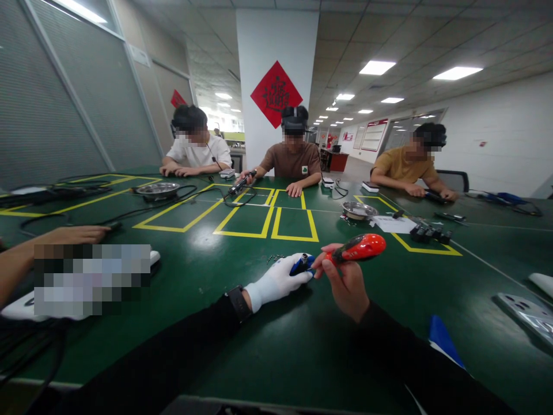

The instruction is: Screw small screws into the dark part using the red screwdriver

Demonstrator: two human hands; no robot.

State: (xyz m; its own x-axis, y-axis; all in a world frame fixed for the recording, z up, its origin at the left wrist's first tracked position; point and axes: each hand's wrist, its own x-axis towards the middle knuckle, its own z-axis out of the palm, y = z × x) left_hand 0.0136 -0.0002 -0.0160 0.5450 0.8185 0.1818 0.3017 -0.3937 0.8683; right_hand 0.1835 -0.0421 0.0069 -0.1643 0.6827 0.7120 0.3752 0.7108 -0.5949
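Observation:
My left hand [283,279] wears a white glove with a blue palm and has a watch at the wrist. Its fingers are closed around a small black part [305,258] whose round end sticks up. Close beside it, my bare right hand [345,282] grips a red-and-black screwdriver [363,248]. The handle's thick red end points right, and the other end is by my fingertips near the glove. I cannot make out the shaft or whether it touches the black part. A small cluster of loose pieces [275,259] lies just behind the glove.
Metal bowls [358,211] and several black clips [430,233] stand on the green table [207,276] marked with yellow tape. A phone [525,314] and a blue-white glove [444,340] lie right. A co-worker's arm [47,239] reaches in left; cables [38,230] cross there. Other people sit opposite.

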